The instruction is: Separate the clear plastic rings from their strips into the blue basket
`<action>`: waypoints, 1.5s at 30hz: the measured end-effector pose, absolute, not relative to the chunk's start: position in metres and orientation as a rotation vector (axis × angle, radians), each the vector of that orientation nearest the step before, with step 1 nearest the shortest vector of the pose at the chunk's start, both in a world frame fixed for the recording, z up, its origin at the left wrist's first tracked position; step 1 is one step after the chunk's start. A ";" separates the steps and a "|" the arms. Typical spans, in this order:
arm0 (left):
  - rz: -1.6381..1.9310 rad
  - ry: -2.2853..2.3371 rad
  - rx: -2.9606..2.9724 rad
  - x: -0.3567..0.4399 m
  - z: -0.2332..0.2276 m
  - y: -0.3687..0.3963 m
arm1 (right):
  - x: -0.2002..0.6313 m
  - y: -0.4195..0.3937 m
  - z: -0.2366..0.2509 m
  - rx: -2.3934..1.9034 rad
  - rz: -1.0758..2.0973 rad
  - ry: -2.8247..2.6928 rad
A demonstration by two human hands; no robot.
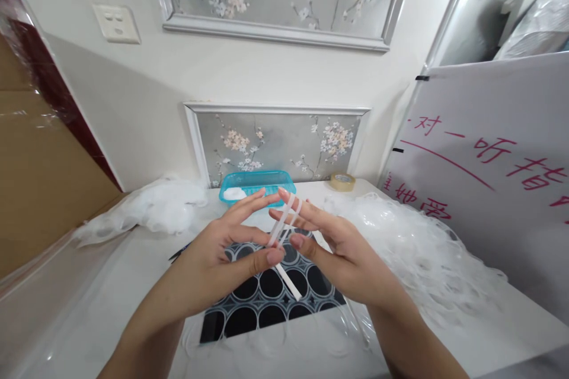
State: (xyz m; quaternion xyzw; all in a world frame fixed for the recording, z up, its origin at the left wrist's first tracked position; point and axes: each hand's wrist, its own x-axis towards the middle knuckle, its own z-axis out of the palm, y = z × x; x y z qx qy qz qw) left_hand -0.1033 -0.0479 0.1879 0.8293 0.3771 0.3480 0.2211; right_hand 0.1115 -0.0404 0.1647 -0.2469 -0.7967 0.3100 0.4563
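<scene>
white band drawn above a patterned mat

we have one open container on the table: a blue tray, near the wall. a white lump lies in its left end; we cannot tell what it is made of.

our left hand reaches in with its palm turned inward, thumb and forefinger pinching the lower end of the band. its other fingers stretch forward. our right hand holds the band at the upper end, hooked over a forefinger, with the fingers spread and the thumb tip lifted off the strands. the band runs slantwise between both hands, over the mat.

under our left thumb a white stick slants down toward us; its upper end is hidden behind our fingers. our left hand also covers most of a dark pointed tool. a pile of clear rings spreads over the right of the table, and a white heap sits at the left, beside a brown box. a tape roll rests against the wall side, right of the tray. a whiteboard with red writing closes off the right.
</scene>
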 end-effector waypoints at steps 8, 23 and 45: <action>0.922 1.142 2.303 -0.097 0.189 -0.049 | 0.101 -0.033 0.164 -0.411 1.172 -1.580; 0.640 1.229 2.653 -0.088 0.179 -0.057 | 0.088 -0.020 0.157 -0.277 1.527 -0.901; 1.047 1.316 2.498 -0.080 0.186 -0.076 | 0.089 -0.039 0.164 -0.237 1.561 -1.485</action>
